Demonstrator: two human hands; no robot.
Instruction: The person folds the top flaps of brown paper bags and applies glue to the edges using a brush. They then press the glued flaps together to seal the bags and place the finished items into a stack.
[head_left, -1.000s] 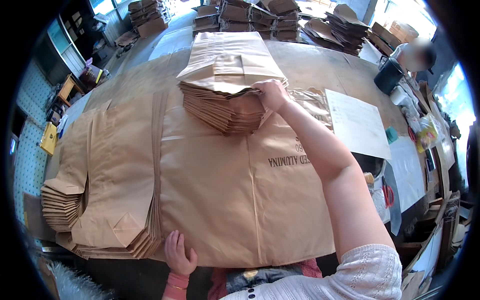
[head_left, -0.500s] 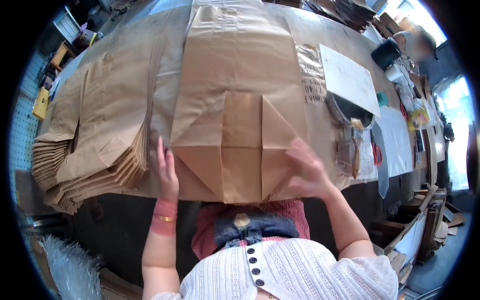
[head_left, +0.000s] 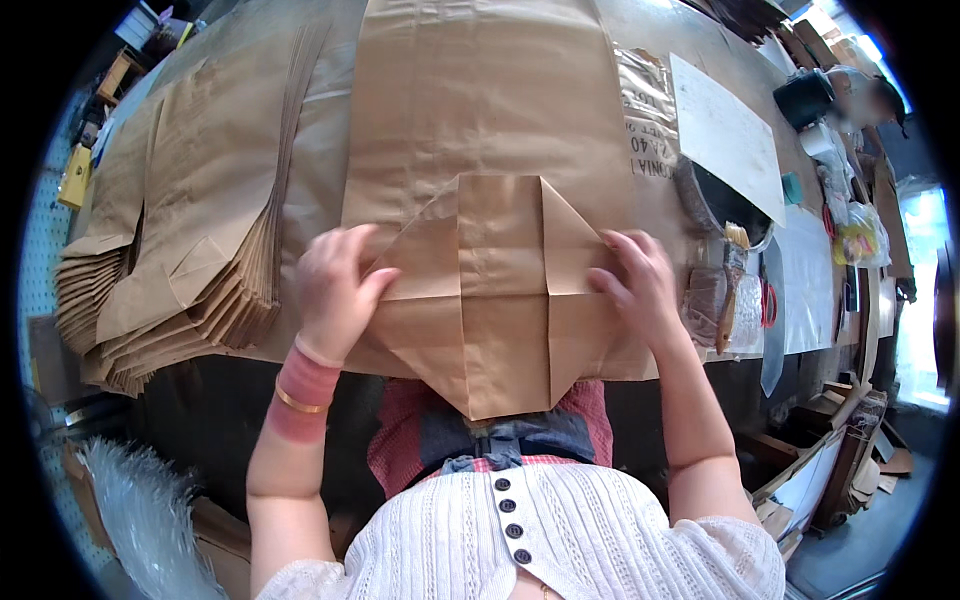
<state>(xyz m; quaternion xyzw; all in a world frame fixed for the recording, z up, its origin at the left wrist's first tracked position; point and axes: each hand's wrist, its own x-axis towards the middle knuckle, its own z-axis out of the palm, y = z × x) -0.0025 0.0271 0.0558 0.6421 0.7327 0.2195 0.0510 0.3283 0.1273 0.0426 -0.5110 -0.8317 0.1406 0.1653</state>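
Note:
A large brown paper bag (head_left: 480, 110) lies lengthwise before me. Its near end is opened out into a flat, creased shape with angled side folds, and the lowest point hangs past the table's near edge. My left hand (head_left: 338, 290) is closed at the left corner of this folded end, thumb and fingers on either side of the paper. At the right corner my right hand (head_left: 642, 285) grips in the same way, fingers bent over the edge. To the left lie fanned stacks of folded brown paper bags (head_left: 210, 200).
On the right are a white board (head_left: 725, 135) partly over a dark basin (head_left: 710, 200), a brush (head_left: 734, 270), red-handled scissors (head_left: 769, 303) and a long grey strip (head_left: 772, 340). Another person (head_left: 865, 95) is at the far right. Clear plastic strands (head_left: 140, 520) stand at lower left.
Both hands have gone from open beside the bag to closed on its side corners. The folded end has spread wider, and its near point reaches farther over the table edge.

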